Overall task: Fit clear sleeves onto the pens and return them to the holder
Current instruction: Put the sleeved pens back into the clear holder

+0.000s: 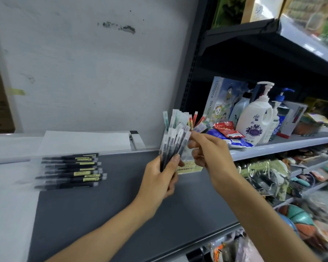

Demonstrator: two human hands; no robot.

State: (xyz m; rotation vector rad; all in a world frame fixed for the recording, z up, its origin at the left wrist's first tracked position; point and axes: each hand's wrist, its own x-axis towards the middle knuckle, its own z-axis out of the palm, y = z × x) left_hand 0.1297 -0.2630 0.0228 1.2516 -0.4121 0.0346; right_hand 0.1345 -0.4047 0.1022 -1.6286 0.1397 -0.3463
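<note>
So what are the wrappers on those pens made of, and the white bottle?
The wrappers in the left hand look like thin clear plastic film: glossy, pens visible through them. The white bottle seems smooth moulded plastic, slightly shiny.

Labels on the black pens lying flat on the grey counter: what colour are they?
Yellow labels on the black pens; head view.
</note>
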